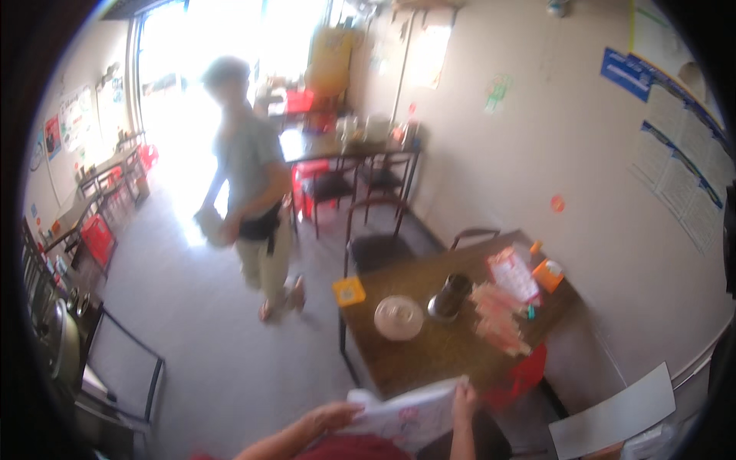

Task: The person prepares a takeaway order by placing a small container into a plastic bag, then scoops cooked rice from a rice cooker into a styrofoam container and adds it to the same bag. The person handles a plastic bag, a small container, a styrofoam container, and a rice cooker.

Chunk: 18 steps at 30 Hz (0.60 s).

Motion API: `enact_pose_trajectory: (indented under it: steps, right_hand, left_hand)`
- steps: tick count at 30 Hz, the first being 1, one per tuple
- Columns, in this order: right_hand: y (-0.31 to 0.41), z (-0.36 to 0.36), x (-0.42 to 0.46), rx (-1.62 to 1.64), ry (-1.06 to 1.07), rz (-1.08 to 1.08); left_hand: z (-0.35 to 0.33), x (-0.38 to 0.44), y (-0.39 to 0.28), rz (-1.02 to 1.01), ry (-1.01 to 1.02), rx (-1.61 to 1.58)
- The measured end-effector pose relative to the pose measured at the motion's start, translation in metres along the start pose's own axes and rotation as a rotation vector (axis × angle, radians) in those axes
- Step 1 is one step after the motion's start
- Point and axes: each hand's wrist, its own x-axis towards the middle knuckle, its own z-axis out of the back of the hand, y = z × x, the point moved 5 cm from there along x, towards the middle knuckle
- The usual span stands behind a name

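A white plastic bag or sheet (411, 411) with pink print is stretched between my two hands, low in the view. My left hand (339, 415) grips its left edge, and my right hand (464, 399) pinches its upper right corner. Just beyond it stands a brown wooden table (414, 362). On the table are a pale round plate or lid (398, 318), a dark cylindrical container (451, 296), a spread of pink and white wrapped sticks (499, 319), a red and white printed sheet (513, 275), an orange box (548, 275) and a yellow card (348, 291).
A person (253, 167) stands on the grey floor at the left, holding something blurred. Dark chairs (379, 250) and another table (322, 150) with dishes stand behind. A red stool (520, 374) is beside the near table, by the wall. A metal-framed stand (158, 379) is at lower left.
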Motion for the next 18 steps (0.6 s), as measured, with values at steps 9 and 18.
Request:
enact_pose_trajectory:
  steps: [9, 18]
  right_hand:
    - [0.063, 0.009, -0.008, -0.424, -0.191, 0.524]
    - [0.111, -0.049, -0.06, -0.059, 0.648, 0.25]
  left_hand:
    - [-0.083, -0.003, -0.054, -0.181, 0.024, 0.197]
    - [-0.15, 0.026, -0.069, -0.26, 0.057, 0.409]
